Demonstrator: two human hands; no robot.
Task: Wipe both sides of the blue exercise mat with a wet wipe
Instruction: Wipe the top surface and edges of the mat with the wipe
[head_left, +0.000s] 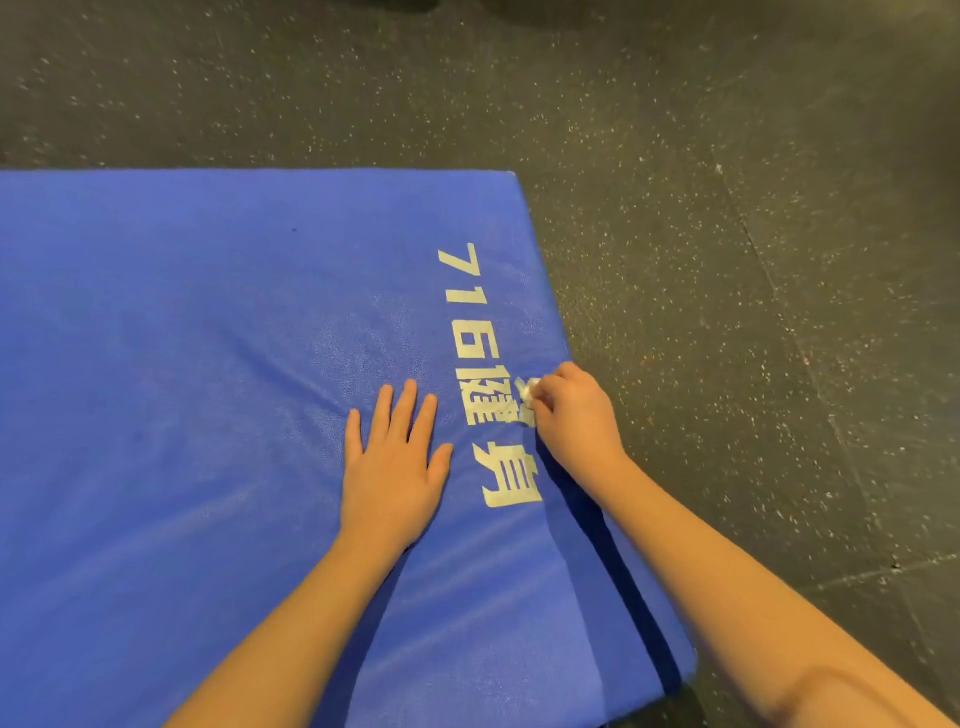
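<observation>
Left hand (392, 470) flat, fingers spread, pinning the soft blue exercise mat (208, 389); right hand (574, 410) pinches the limp wet wipe (530, 396). I'd lift it by its right edge.

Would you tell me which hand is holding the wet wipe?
The right hand: it curls round the white wipe, while the left hand lies flat and empty on the blue mat.

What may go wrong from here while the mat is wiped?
1. The wipe is bunched small in the right hand, so it may miss patches of the mat.
2. It works near the mat's edge; a stroke may slip onto the floor and pick up dirt.
</observation>
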